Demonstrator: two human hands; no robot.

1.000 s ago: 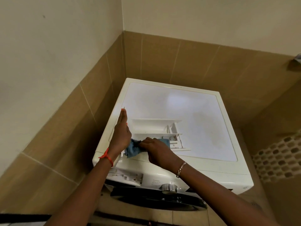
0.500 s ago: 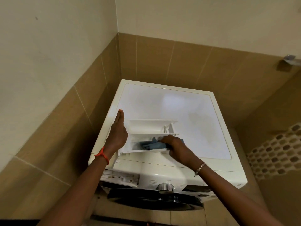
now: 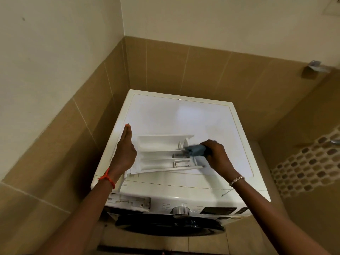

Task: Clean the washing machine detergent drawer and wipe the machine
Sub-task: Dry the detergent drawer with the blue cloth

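The white detergent drawer (image 3: 158, 153) lies on top of the white washing machine (image 3: 184, 115), its compartments facing up. My left hand (image 3: 126, 150) presses flat against the drawer's left end, fingers straight and pointing away from me. My right hand (image 3: 217, 155) grips a bunched blue cloth (image 3: 196, 150) at the drawer's right end, over the small compartments. The empty drawer slot (image 3: 128, 201) shows on the machine's front at the left.
The machine stands in a corner between tan tiled walls (image 3: 73, 137) on the left and at the back. Its control dial (image 3: 181, 211) and dark door (image 3: 169, 227) face me below. A mosaic tile band (image 3: 305, 172) runs along the right wall.
My right hand has swept the blue cloth from the drawer's left end along it to the right end. My left hand has stayed against the drawer's left end.
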